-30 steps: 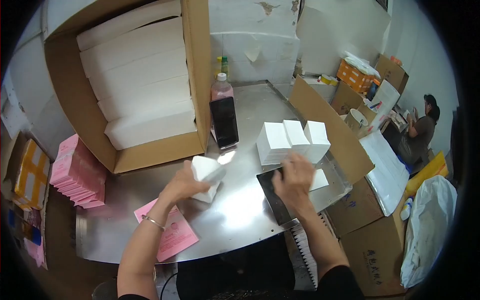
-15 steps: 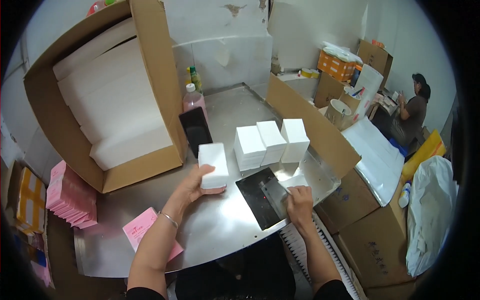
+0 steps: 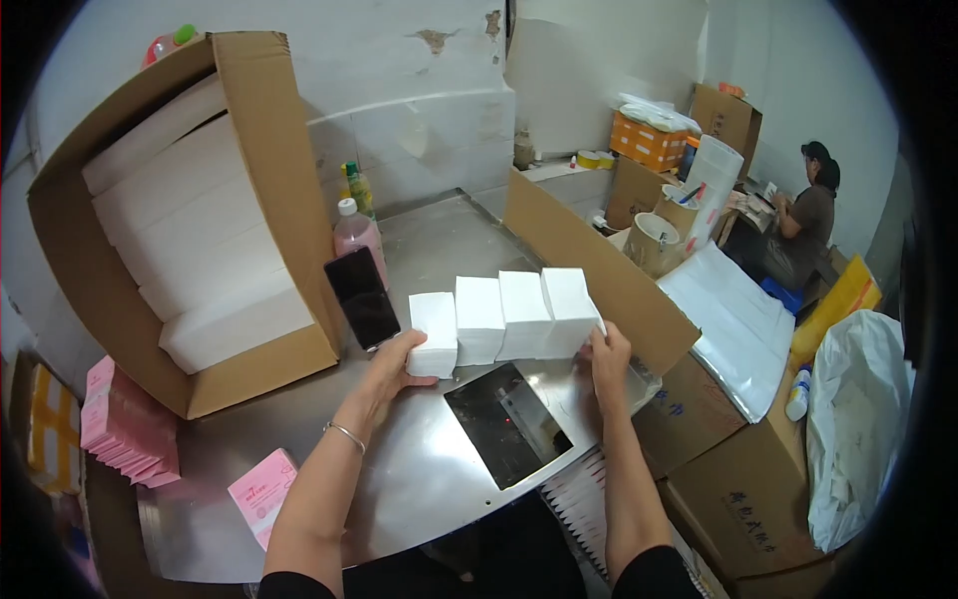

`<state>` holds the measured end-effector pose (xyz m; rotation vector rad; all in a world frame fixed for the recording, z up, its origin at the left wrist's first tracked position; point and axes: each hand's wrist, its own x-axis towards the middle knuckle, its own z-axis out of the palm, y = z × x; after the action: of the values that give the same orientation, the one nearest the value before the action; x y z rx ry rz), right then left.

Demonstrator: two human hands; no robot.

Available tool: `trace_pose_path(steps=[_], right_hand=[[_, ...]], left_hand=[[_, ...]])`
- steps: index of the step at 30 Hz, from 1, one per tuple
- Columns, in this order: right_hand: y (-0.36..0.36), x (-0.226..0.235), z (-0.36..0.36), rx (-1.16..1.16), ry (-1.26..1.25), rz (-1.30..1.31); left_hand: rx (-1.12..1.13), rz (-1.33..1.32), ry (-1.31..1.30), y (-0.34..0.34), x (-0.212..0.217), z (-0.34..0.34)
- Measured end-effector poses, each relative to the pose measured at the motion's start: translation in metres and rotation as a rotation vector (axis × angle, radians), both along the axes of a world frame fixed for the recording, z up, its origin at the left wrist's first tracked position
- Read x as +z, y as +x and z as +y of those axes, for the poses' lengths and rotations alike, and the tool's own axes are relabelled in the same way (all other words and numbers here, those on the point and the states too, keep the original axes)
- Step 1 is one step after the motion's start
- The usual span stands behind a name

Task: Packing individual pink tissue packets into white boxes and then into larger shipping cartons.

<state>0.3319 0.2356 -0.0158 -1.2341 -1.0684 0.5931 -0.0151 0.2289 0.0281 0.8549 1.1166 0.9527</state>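
Four-sided stacks of folded white tissue paper point(image 3: 526, 311) stand side by side in a row on the metal table point(image 3: 399, 469). At the row's left end, my left hand point(image 3: 394, 365) is closed round the leftmost stack point(image 3: 432, 334), thumb on its near side and fingers under its lower edge. My right hand point(image 3: 609, 361) is at the right end, its fingers closed against the side of the last stack point(image 3: 569, 309). A thin white edge of paper shows at those fingertips. In front of the row lies a dark glossy plate point(image 3: 504, 419) with a small red light.
A large open carton point(image 3: 269, 180) of white paper bundles stands left, beside a phone point(image 3: 362, 298) and a pink bottle point(image 3: 357, 232). Pink packets point(image 3: 125, 424) sit at the left; another pink packet point(image 3: 261, 489) lies near my left forearm. Cartons point(image 3: 733, 509) line the right; a person point(image 3: 798, 215) sits beyond.
My left hand has brought its stack against the left end of the row. My right hand has moved from the dark plate up to the row's right end. The stacks now stand closer together.
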Motion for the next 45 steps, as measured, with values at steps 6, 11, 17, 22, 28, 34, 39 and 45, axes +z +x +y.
trace_pose_path(steps=[6, 11, 17, 22, 28, 34, 39, 45], right_hand=[[-0.002, -0.008, -0.124, -0.206, -0.049, -0.015], [-0.037, -0.007, -0.15, -0.193, -0.048, -0.038], [-0.053, 0.002, -0.136, -0.072, -0.06, -0.221], [0.002, 0.047, -0.141, -0.319, 0.228, -0.526], [-0.019, 0.089, -0.095, -0.285, 0.366, -1.189], [-0.038, 0.077, -0.085, -0.228, 0.409, -1.272], [-0.035, 0.068, -0.082, -0.167, 0.41, -1.236], [-0.053, 0.074, -0.078, -0.17, 0.231, -1.245]], left_hand=[[-0.082, 0.235, 0.204, 0.042, -0.016, 0.052], [0.127, 0.447, 0.489, 0.087, -0.038, 0.099], [0.092, 0.629, 0.589, 0.078, -0.03, 0.081], [-0.373, 0.432, 0.468, 0.023, 0.003, -0.047], [-0.476, 0.806, 0.449, -0.033, 0.068, -0.204], [0.267, 1.873, 0.368, -0.079, 0.005, -0.314], [0.173, 1.751, 0.179, -0.093, -0.01, -0.313], [0.346, 1.579, 0.184, -0.115, 0.012, -0.324]])
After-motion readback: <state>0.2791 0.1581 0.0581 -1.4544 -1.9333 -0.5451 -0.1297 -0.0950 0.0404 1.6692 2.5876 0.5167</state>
